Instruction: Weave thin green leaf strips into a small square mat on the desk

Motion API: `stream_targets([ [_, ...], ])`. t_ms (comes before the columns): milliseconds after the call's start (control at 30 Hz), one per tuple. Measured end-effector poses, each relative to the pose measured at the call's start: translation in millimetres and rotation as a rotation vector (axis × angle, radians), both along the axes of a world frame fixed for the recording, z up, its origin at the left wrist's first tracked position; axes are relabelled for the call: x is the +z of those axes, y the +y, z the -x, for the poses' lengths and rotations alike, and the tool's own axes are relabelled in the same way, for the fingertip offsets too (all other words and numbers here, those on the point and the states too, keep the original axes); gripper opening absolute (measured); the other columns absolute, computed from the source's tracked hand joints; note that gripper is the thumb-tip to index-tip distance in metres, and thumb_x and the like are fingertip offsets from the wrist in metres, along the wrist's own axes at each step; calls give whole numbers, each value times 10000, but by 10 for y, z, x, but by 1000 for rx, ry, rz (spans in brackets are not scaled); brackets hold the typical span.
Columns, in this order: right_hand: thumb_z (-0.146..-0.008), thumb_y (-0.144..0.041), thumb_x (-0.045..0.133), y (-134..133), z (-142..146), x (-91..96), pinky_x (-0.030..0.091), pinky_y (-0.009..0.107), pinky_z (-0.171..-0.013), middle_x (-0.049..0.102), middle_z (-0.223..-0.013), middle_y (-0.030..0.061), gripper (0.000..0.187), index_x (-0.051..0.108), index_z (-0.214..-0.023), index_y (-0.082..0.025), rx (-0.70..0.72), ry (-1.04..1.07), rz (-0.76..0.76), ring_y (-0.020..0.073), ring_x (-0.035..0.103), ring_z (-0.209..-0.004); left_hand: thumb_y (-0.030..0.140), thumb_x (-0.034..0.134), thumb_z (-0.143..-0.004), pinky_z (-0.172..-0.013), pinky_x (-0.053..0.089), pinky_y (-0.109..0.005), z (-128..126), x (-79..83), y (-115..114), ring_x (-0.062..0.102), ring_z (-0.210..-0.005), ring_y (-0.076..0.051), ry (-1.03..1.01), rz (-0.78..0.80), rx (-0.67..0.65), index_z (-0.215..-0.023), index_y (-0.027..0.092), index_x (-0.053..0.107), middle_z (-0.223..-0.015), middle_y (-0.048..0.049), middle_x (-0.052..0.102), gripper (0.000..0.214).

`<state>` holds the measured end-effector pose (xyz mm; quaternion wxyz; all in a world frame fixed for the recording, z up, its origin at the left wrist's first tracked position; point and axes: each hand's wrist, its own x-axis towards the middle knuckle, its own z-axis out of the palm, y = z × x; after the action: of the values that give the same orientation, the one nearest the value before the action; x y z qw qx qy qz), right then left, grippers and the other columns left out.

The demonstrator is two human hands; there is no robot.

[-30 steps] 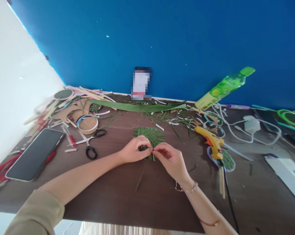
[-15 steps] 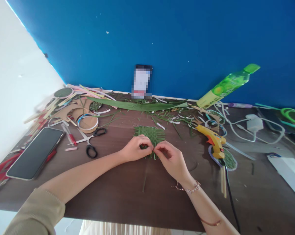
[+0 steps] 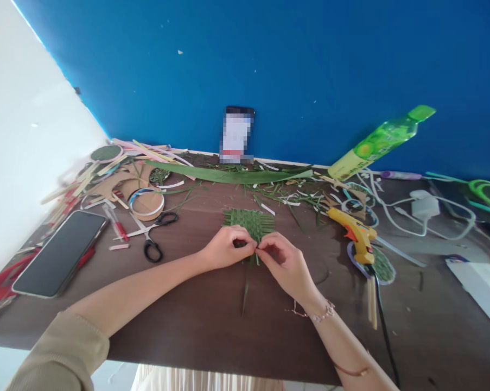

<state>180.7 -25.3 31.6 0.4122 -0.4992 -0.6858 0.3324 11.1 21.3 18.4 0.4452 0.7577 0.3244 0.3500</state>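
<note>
A small square mat point(image 3: 250, 219) woven from green leaf strips lies on the dark brown table, its strip ends sticking out at the sides. Over its near edge, my left hand point(image 3: 231, 247) is closed, thumb and forefinger pinching a thin leaf strip. Fingertip to fingertip with it, my right hand point(image 3: 283, 259) pinches at the same spot. Which strip each hand holds is partly hidden by the fingers. One loose narrow leaf strip point(image 3: 245, 293) hangs from the near edge toward me across the table.
Scissors point(image 3: 150, 239), a tape roll point(image 3: 146, 204) and a phone point(image 3: 60, 253) are on the left. A yellow glue gun point(image 3: 358, 233) with a black cord lies right. Behind are a long leaf point(image 3: 232, 175), scraps, a propped phone point(image 3: 235, 136) and a green bottle point(image 3: 381, 142).
Both hands stay pinched together at the mat's near edge. The loose strip's hanging end has swung slightly to the right and looks wider.
</note>
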Motion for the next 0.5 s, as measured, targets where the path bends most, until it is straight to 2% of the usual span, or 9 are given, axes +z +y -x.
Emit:
stream_targets([
  [133,-839,-192,578,-8,5,13,473,267,-652,570,-814,24,56,577,-787,-211,-16,-73,-120,137,553,-724,214,556,-801,-613,418,-227,-7,-9,1,551,-650,-124,-18,49,49,-654,165,667,-630,-13,624,190],
  [333,-838,-149,568,-34,-2,53,487,282,-699,591,-820,22,84,572,-790,-218,-7,-128,-253,145,575,-763,191,539,-817,-667,427,-240,-3,28,6,558,-656,-118,-72,-68,103,-656,165,649,-663,-19,643,197],
  [433,-840,-154,564,-50,1,41,498,306,-746,612,-861,33,80,575,-799,-222,1,-119,-254,157,593,-810,215,533,-834,-632,419,-237,-2,38,16,544,-638,-117,-81,-72,170,-632,169,625,-643,-17,630,227],
  [500,-842,-181,565,-54,16,17,507,315,-753,620,-906,48,54,567,-806,-221,-19,-53,-197,163,600,-831,235,526,-844,-620,416,-237,0,46,19,536,-635,-117,-100,-64,205,-621,167,609,-637,-18,618,248],
])
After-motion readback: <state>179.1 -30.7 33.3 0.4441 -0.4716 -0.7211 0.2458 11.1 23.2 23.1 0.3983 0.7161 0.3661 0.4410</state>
